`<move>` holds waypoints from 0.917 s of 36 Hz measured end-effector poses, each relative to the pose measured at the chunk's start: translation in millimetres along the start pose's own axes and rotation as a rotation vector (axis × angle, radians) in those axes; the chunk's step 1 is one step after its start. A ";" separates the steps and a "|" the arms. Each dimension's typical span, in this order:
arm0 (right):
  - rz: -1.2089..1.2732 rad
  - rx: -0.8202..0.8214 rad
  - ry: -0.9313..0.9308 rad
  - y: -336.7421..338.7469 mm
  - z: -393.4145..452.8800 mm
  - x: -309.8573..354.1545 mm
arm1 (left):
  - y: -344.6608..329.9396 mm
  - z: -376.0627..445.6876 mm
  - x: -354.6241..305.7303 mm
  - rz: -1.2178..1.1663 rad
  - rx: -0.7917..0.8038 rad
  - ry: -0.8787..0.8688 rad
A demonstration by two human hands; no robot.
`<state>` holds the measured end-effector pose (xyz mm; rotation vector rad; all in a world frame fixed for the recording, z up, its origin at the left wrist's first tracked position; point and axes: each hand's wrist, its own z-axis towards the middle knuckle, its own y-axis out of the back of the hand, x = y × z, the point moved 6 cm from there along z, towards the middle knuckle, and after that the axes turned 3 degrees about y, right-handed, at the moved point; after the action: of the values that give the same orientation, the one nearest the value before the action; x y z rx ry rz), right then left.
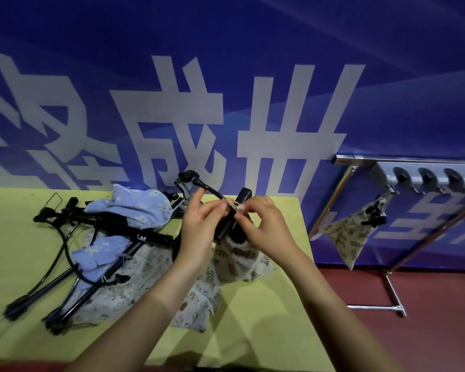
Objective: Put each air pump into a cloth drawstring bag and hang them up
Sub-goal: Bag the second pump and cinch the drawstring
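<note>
Left hand [199, 226] and right hand [263, 226], held together above the counter [253, 318], both pinching the pale drawstring [236, 208] at a leaf-print bag [236, 256]: probably cinching the mouth so nothing slips out when hung. Air pump [230, 221] inside, black, handle and curved hose poking out of the top. Leftwards on the counter, more black pumps [102, 229] tangled among blue floral bags [134, 208]. Further right, 1 filled bag [352, 234] already hanging from the hook rack [424, 178].

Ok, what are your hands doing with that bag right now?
Both hands, left and right, pinching the drawstring. Pump handle sticking out of leaf-print bag. One bag hung on rack. Nothing blocking.
</note>
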<state>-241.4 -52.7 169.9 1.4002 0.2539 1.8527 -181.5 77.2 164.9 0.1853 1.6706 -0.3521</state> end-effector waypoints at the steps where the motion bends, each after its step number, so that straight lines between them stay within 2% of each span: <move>1: 0.075 -0.018 -0.059 0.0 0.6 -1.0 | 3.6 1.4 -0.4 0.019 -0.008 -0.003; 5: 0.397 -0.089 -0.287 -1.7 4.9 -2.6 | 12.9 4.0 -5.1 0.048 0.014 -0.037; 8: 0.578 -0.102 -0.418 -5.9 11.1 -0.9 | 21.5 3.8 -13.0 0.094 0.026 -0.124; 11: 0.675 -0.100 -0.513 -9.7 14.5 2.2 | 26.5 -1.2 -31.1 0.280 0.024 -0.368; 14: 0.674 -0.091 -0.526 -10.1 19.2 13.4 | 22.6 -3.2 -49.8 0.611 0.053 -0.703; 16: 0.687 -0.086 -0.503 -8.9 23.9 22.6 | 19.7 3.4 -54.1 0.749 0.074 -0.804; 19: 0.792 -0.082 -0.471 -7.1 30.3 32.0 | 19.6 16.0 -54.9 0.831 0.120 -0.772; 22: 0.864 -0.069 -0.453 -9.7 34.2 37.4 | 24.7 22.4 -57.6 0.781 0.195 -0.716; 29: 0.897 -0.085 -0.463 -24.4 31.5 45.6 | 23.3 22.1 -65.2 0.888 0.269 -0.772; 33: 0.654 -0.055 -0.307 -17.3 29.4 58.4 | 23.8 27.7 -58.5 0.917 0.312 -0.777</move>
<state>-212.4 -9.7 213.3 1.8439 -0.4600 2.0753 -140.1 95.1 217.1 0.8871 0.6374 0.0363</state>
